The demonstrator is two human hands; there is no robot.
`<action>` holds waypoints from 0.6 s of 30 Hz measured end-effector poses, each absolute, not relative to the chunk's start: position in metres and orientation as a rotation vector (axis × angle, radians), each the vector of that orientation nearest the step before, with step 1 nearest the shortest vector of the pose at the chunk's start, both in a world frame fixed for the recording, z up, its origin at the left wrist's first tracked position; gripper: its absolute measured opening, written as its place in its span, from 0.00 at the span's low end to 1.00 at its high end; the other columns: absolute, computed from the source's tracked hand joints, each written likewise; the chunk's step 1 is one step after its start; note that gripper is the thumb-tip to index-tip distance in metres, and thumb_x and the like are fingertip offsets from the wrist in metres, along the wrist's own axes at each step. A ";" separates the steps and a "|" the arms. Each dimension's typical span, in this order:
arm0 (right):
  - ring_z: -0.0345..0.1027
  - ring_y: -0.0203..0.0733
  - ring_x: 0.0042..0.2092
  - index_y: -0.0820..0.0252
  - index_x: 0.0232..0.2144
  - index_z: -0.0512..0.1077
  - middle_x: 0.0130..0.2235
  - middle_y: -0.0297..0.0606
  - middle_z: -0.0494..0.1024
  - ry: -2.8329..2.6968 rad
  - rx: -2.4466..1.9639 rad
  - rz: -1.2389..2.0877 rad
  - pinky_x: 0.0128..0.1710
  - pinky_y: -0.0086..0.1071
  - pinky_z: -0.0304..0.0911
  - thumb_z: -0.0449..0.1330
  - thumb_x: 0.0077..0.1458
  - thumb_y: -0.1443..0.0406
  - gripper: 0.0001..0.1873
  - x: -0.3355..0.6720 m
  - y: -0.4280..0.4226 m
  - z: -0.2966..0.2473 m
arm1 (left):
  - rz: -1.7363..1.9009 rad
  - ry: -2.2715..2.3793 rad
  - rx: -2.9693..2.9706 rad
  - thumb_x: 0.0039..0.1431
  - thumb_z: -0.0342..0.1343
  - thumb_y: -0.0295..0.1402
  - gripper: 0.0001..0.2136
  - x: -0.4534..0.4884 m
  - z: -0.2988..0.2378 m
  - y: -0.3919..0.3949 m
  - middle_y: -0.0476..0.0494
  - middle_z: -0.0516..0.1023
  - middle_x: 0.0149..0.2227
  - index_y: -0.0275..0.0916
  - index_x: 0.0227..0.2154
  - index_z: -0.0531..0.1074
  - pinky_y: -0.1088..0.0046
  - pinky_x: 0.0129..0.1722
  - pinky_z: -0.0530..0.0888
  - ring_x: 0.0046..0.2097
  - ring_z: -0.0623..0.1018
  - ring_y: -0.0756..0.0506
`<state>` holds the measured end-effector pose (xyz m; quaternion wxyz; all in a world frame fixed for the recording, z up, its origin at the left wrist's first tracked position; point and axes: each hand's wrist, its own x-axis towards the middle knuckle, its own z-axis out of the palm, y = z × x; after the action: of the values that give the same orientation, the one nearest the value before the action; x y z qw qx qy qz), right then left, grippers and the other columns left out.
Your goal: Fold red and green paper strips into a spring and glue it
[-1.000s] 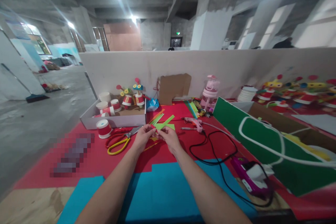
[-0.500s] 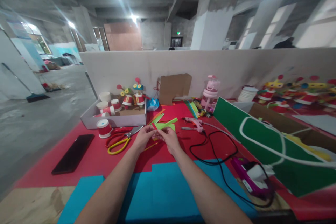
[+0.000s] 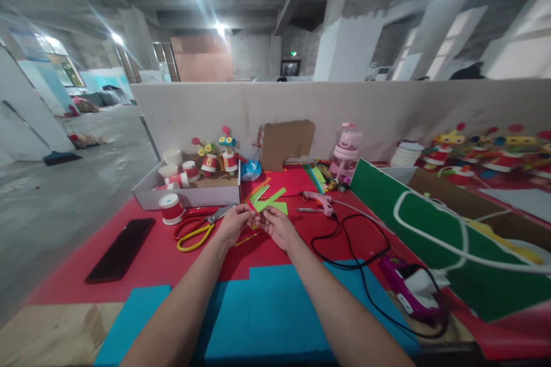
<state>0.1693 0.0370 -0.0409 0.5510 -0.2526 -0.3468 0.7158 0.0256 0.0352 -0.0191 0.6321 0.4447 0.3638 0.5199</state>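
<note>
My left hand [image 3: 236, 223] is closed in a pinch on a narrow red paper strip [image 3: 251, 205]. Touching it or very close, my right hand [image 3: 278, 228] pinches a light green paper strip [image 3: 275, 196] that slants up to the right. The two strips come together at my fingertips; how they join there is too small to tell. Behind the hands lie more green paper strips [image 3: 259, 190] and a green sheet [image 3: 282, 207]. Scissors with yellow and red handles [image 3: 196, 238] rest left of my left hand.
A box [image 3: 193, 199] holds paper cups and two cup figures. A red cup [image 3: 171, 209] and a black phone [image 3: 120, 251] lie on the left. To the right are a pink glue gun [image 3: 321, 202], black cable, a purple power strip [image 3: 407, 292] and a green-sided box [image 3: 413, 229]. Blue sheets [image 3: 279, 321] lie in front.
The green strip has swung to point more steeply upward, its tip moving left. My right hand's fingers have shifted slightly, and more of the red strip shows.
</note>
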 end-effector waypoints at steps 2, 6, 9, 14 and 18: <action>0.73 0.35 0.30 0.60 0.28 0.70 0.27 0.34 0.78 -0.820 -0.602 1.711 0.38 0.31 0.70 0.71 0.39 0.64 0.14 0.170 0.037 -0.040 | 1.179 0.811 1.016 0.39 0.66 0.30 0.11 0.025 -0.018 0.035 0.51 0.69 0.20 0.33 0.22 0.68 0.80 0.24 0.63 0.22 0.67 0.56; 0.73 0.36 0.29 0.61 0.27 0.70 0.26 0.34 0.77 -0.836 -0.622 1.687 0.37 0.31 0.70 0.71 0.38 0.62 0.15 0.170 0.035 -0.041 | 1.139 0.818 1.015 0.39 0.66 0.30 0.11 0.024 -0.018 0.034 0.51 0.70 0.20 0.33 0.23 0.69 0.80 0.24 0.62 0.22 0.67 0.56; 0.73 0.35 0.28 0.61 0.26 0.70 0.25 0.33 0.77 -0.830 -0.643 1.665 0.36 0.31 0.70 0.72 0.35 0.61 0.17 0.169 0.035 -0.043 | 1.132 0.842 1.050 0.40 0.65 0.30 0.10 0.024 -0.020 0.034 0.51 0.69 0.19 0.34 0.23 0.68 0.80 0.23 0.62 0.21 0.67 0.56; 0.72 0.34 0.27 0.62 0.26 0.70 0.25 0.34 0.77 -0.818 -0.687 1.660 0.34 0.30 0.69 0.73 0.31 0.62 0.19 0.169 0.035 -0.045 | 1.123 0.872 1.130 0.41 0.65 0.31 0.10 0.025 -0.022 0.035 0.51 0.70 0.19 0.33 0.23 0.69 0.80 0.23 0.62 0.21 0.67 0.55; 0.73 0.35 0.28 0.61 0.28 0.70 0.25 0.33 0.77 -0.858 -0.677 1.672 0.35 0.31 0.70 0.73 0.33 0.60 0.21 0.170 0.034 -0.042 | 1.153 0.876 1.136 0.39 0.66 0.32 0.12 0.025 -0.022 0.035 0.51 0.70 0.19 0.34 0.23 0.69 0.79 0.23 0.63 0.20 0.67 0.55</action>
<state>0.1695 0.0340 -0.0417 0.5415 -0.2848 -0.3612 0.7037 0.0255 0.0351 -0.0225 0.6055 0.4911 0.3788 0.4986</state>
